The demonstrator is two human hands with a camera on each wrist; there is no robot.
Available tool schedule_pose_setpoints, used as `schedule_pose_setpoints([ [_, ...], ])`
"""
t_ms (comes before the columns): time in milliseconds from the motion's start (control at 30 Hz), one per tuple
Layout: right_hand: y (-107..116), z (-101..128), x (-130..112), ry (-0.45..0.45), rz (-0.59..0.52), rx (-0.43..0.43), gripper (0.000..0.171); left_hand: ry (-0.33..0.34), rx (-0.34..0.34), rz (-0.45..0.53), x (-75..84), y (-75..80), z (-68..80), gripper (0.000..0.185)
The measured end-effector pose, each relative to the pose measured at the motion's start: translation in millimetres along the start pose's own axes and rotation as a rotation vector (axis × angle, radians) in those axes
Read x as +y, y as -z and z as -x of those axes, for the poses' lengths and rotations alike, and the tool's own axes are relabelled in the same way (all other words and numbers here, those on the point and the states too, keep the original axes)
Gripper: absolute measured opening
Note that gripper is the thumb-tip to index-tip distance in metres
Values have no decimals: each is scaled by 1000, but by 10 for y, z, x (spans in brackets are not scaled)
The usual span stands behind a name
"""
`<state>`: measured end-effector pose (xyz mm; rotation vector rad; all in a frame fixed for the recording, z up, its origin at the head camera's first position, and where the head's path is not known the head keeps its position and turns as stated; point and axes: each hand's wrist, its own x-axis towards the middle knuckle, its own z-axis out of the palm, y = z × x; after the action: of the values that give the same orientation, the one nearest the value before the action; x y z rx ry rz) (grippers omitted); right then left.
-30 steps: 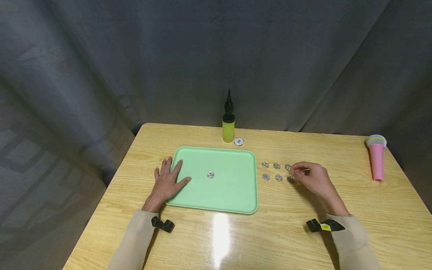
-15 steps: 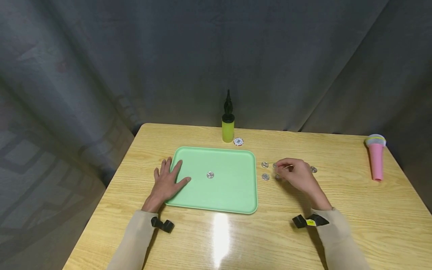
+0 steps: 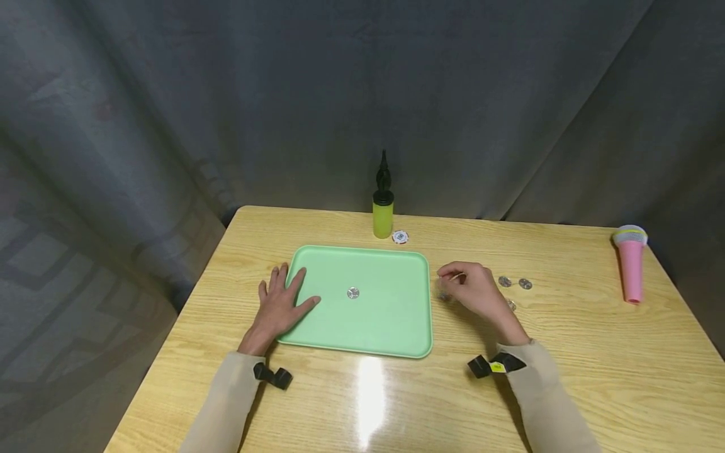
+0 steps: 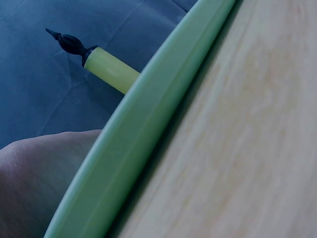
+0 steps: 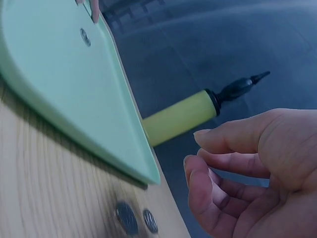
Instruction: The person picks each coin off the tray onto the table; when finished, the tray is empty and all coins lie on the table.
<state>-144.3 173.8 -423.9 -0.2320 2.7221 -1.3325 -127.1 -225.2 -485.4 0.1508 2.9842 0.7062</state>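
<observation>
My left hand [image 3: 277, 309] rests spread on the left edge of a light green tray [image 3: 391, 321], fingers straight. A single silver coin [image 3: 353, 293] lies in the middle of the tray. Right of the tray, my right hand [image 3: 474, 289] hovers low over more silver coins, its fingers loosely bent. In the right wrist view a gap shows between the thumb [image 5: 233, 136] and forefinger, with nothing in it. Two coins [image 5: 127, 218] lie on the wood below that hand. Other coins [image 3: 525, 284] show to its right; the hand covers part of the group.
A yellow-green balloon pump with a black nozzle [image 3: 382, 217] stands behind the tray. Beside its base lies a white poker chip [image 3: 400, 237]. A pink toy microphone [image 3: 631, 264] lies at the far right of the wooden table [image 3: 317, 402]. A grey curtain hangs behind.
My right hand has moved left along the coins toward the tray, uncovering coins on its right and covering those nearer the tray. The left hand and tray stay put.
</observation>
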Motion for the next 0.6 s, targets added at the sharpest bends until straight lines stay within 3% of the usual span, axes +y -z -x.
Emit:
schedule_pose_setpoints([
  [600, -360, -130, -307, 50, -46, -65, 21, -4, 3, 4, -16, -9, -1, 81],
])
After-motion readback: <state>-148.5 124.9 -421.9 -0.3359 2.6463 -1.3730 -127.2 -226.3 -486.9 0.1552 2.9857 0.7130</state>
